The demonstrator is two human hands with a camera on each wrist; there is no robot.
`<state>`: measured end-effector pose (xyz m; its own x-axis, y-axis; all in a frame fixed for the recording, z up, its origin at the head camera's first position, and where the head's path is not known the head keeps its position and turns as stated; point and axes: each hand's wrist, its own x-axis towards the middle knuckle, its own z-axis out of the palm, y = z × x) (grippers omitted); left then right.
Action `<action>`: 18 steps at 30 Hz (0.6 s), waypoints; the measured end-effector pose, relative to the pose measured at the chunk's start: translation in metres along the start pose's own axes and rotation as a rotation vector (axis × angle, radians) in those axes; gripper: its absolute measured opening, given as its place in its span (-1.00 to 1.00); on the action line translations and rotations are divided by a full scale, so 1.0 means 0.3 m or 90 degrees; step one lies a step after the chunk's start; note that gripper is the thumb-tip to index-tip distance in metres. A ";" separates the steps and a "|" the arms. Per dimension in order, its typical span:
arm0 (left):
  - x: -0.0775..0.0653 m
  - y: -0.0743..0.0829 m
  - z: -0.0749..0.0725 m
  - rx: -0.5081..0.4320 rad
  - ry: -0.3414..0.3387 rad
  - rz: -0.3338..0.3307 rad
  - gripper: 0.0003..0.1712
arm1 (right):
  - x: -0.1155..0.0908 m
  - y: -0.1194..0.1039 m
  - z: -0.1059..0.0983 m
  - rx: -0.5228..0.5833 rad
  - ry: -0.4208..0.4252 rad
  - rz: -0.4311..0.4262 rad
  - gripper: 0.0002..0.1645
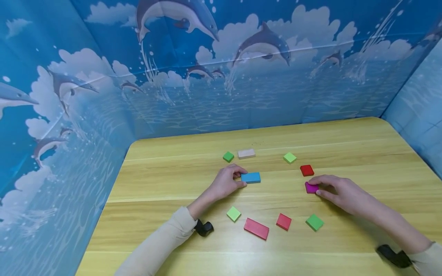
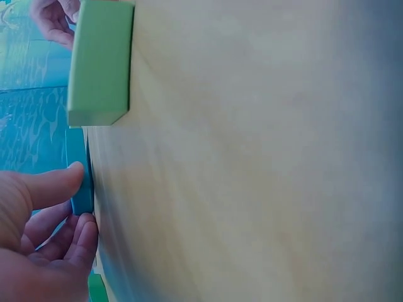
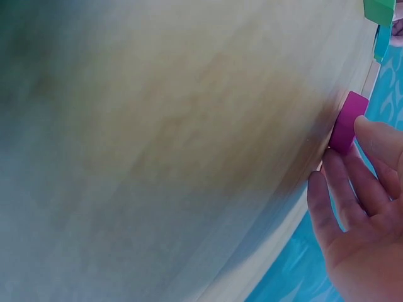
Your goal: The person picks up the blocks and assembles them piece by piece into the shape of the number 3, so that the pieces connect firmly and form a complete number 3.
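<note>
Head view: L hand (image 1: 226, 183) pinches blue rect. block (image 1: 252, 178), R hand (image 1: 340, 192) purple sq. block (image 1: 311, 188), whose slip cld bump red sq. block (image 1: 307, 170) just beyond it

Blue block (image 1: 253, 177): left end is covered by the left hand (image 1: 227, 182).
Purple block (image 1: 310, 188): right part is hidden under fingers of the right hand (image 1: 342, 192).
Left sleeve (image 1: 162, 245): cut off by the head view's bottom edge.
Right sleeve (image 1: 429, 260): cut off at the lower right corner there.
Tabletop (image 1: 276, 255): blurred in the 2 wrist views.
Green block (image 2: 97, 289), left wrist view: only 1 small piece shows.
</note>
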<state>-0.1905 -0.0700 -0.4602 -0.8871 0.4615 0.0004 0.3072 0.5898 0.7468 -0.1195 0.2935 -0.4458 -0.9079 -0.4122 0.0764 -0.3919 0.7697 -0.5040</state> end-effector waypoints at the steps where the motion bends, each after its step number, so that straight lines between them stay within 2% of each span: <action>1: -0.003 -0.001 -0.001 0.000 -0.001 0.001 -0.66 | 0.000 0.000 0.001 -0.003 0.002 0.001 -0.56; 10: -0.038 -0.007 -0.013 -0.005 -0.006 -0.002 -0.66 | 0.001 0.001 -0.001 0.007 -0.004 0.006 -0.55; 18: -0.045 -0.016 -0.018 0.005 -0.008 -0.010 -0.66 | 0.003 0.002 0.004 -0.004 0.003 0.001 -0.56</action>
<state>-0.1819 -0.0828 -0.4601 -0.8875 0.4604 -0.0188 0.2964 0.6017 0.7417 -0.1204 0.2929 -0.4470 -0.9095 -0.4080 0.0799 -0.3909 0.7736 -0.4988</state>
